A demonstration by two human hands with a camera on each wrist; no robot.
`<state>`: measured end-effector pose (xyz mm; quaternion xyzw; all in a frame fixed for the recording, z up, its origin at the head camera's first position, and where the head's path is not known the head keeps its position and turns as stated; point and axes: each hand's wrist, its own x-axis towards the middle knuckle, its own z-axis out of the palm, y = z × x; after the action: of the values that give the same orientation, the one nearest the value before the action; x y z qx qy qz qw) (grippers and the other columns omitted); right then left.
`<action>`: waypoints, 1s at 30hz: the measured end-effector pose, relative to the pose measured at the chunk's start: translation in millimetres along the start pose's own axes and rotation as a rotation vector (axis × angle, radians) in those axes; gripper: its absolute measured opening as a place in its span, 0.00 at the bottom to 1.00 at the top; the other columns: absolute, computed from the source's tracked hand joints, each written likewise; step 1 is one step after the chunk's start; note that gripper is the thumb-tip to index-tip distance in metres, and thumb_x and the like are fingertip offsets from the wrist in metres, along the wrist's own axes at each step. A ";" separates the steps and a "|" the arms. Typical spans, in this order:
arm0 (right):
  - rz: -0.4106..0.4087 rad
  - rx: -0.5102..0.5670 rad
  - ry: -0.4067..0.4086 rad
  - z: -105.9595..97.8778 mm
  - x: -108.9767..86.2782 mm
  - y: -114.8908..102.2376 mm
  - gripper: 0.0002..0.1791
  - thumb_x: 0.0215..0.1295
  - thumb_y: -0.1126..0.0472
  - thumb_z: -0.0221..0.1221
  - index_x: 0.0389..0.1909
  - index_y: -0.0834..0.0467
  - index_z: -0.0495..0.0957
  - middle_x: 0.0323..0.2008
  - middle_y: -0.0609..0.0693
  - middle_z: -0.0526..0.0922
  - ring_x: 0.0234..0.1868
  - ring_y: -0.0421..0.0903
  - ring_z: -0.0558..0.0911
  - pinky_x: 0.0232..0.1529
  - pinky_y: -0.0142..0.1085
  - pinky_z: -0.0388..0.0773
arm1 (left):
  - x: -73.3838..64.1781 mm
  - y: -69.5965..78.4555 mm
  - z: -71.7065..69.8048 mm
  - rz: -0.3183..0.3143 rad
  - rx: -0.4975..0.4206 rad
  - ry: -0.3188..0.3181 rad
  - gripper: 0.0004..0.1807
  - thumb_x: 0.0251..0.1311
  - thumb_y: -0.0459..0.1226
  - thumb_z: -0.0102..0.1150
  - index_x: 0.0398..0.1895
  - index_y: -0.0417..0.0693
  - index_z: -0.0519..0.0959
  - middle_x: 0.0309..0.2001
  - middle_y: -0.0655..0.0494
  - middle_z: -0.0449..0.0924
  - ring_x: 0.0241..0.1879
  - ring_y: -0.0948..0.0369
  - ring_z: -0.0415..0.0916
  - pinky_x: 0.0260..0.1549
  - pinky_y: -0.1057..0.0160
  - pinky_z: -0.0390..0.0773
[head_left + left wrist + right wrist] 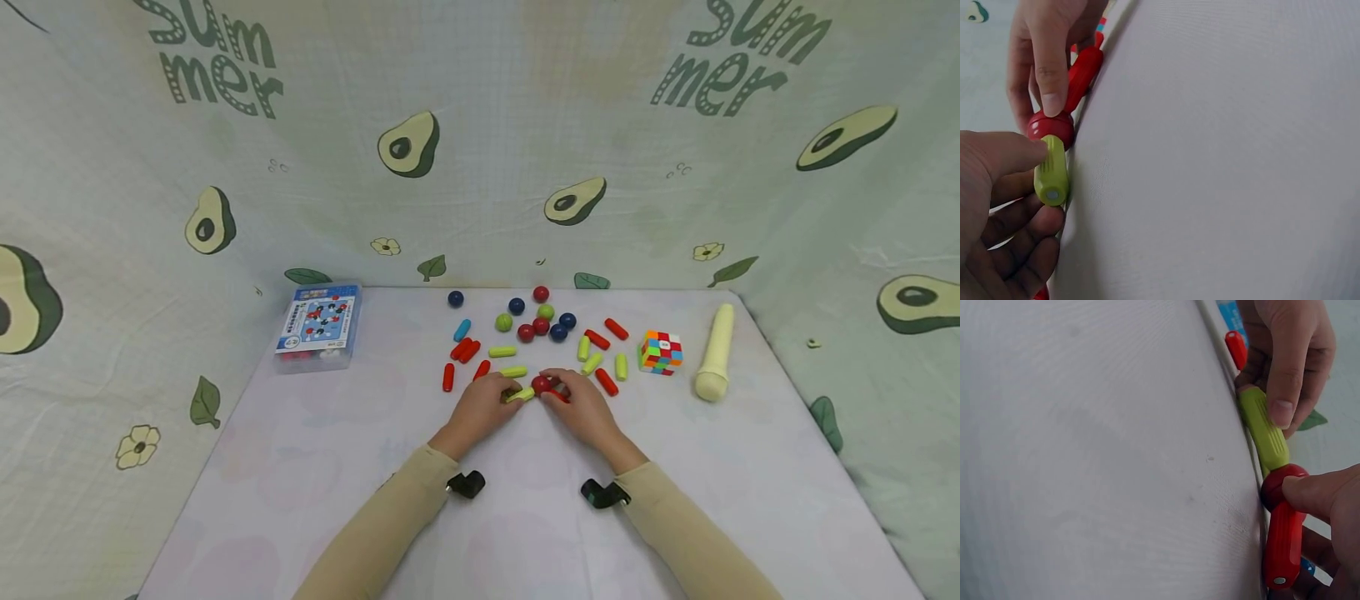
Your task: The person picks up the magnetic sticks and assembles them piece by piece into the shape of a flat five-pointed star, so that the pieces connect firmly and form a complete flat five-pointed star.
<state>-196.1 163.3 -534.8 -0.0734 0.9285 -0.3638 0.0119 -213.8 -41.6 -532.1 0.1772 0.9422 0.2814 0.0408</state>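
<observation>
My left hand (482,408) pinches a yellow-green magnetic rod (1052,172) between thumb and fingers. Its one end touches a dark red ball (1282,487). That ball is pinched by my right hand (588,410), thumb on top in the right wrist view. From the ball's other side a red magnetic rod (1284,547) sticks out toward the right hand, so rod, ball and rod form one bent line. Both hands are close together near the table's middle. Just beyond the left fingers lie another yellow-green rod (513,372) and a red rod (482,369).
Behind the hands lie several loose rods and balls, among them a blue rod (462,330) and a dark blue ball (455,298). A clear plastic box (318,327) stands back left. To the right are a puzzle cube (661,352) and a cream microphone-shaped object (715,354).
</observation>
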 end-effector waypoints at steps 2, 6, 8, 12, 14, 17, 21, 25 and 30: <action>-0.009 0.002 -0.002 0.3 -0.4 -0.8 0.23 0.69 0.58 0.66 0.64 0.52 0.78 0.49 0.51 0.82 0.43 0.48 0.76 0.47 0.42 0.76 | -0.1 -0.2 0.9 -0.001 -0.002 -0.003 0.15 0.64 0.47 0.69 0.49 0.52 0.87 0.35 0.63 0.79 0.33 0.66 0.72 0.35 0.70 0.76; -0.026 0.012 -0.010 1.4 -1.0 -2.9 0.22 0.69 0.58 0.66 0.63 0.53 0.78 0.49 0.51 0.82 0.44 0.48 0.77 0.48 0.44 0.77 | 0.3 -0.1 2.3 -0.002 -0.013 -0.003 0.14 0.63 0.47 0.70 0.47 0.52 0.87 0.35 0.64 0.79 0.34 0.67 0.73 0.37 0.69 0.77; -0.028 0.010 -0.009 2.2 -1.4 -3.3 0.23 0.69 0.58 0.66 0.63 0.53 0.78 0.48 0.52 0.82 0.44 0.48 0.77 0.48 0.44 0.77 | 0.1 0.7 2.6 -0.001 -0.025 0.000 0.13 0.63 0.46 0.70 0.46 0.51 0.87 0.34 0.64 0.79 0.34 0.67 0.74 0.38 0.68 0.77; -0.020 0.011 -0.003 2.2 -1.7 -3.8 0.22 0.68 0.59 0.66 0.62 0.53 0.78 0.48 0.51 0.82 0.43 0.48 0.77 0.47 0.43 0.77 | 0.2 2.6 3.5 0.007 -0.043 0.011 0.11 0.63 0.45 0.70 0.43 0.51 0.87 0.33 0.64 0.79 0.33 0.67 0.74 0.36 0.69 0.77; -0.021 0.010 -0.003 1.8 -1.4 -3.7 0.22 0.69 0.59 0.66 0.62 0.53 0.78 0.47 0.51 0.82 0.43 0.48 0.77 0.47 0.43 0.77 | 0.5 2.9 4.1 0.012 -0.042 0.016 0.11 0.63 0.45 0.70 0.42 0.51 0.87 0.33 0.64 0.78 0.33 0.67 0.73 0.36 0.69 0.76; -0.030 0.011 -0.005 1.4 -1.2 -2.4 0.23 0.68 0.59 0.66 0.63 0.53 0.77 0.48 0.52 0.82 0.42 0.48 0.77 0.46 0.43 0.77 | 0.8 2.6 4.6 0.009 -0.044 0.022 0.11 0.63 0.45 0.70 0.42 0.51 0.87 0.32 0.64 0.78 0.32 0.67 0.73 0.36 0.69 0.76; -0.022 0.010 -0.002 1.2 -1.6 1.7 0.25 0.67 0.59 0.67 0.64 0.52 0.76 0.47 0.50 0.81 0.43 0.47 0.77 0.47 0.42 0.78 | 0.4 2.1 5.0 -0.004 -0.046 0.030 0.11 0.63 0.45 0.70 0.43 0.51 0.86 0.32 0.64 0.77 0.32 0.66 0.72 0.35 0.70 0.76; -0.008 0.021 0.013 -0.1 -2.7 5.9 0.22 0.66 0.59 0.68 0.60 0.54 0.78 0.42 0.49 0.79 0.41 0.47 0.76 0.45 0.41 0.77 | 0.0 2.5 5.5 -0.018 -0.040 0.036 0.13 0.63 0.45 0.70 0.46 0.50 0.85 0.32 0.63 0.76 0.33 0.65 0.72 0.35 0.70 0.76; -0.010 0.040 0.004 -1.8 -3.1 7.9 0.15 0.66 0.59 0.67 0.52 0.56 0.79 0.38 0.49 0.78 0.40 0.47 0.75 0.43 0.41 0.76 | 1.8 4.6 6.8 -0.011 -0.036 0.041 0.21 0.64 0.46 0.69 0.58 0.50 0.82 0.40 0.62 0.80 0.37 0.65 0.73 0.38 0.69 0.78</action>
<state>-194.1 170.6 -539.0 -0.0773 0.9207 -0.3824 0.0097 -212.8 -33.8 -535.2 0.1656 0.9386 0.3016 0.0263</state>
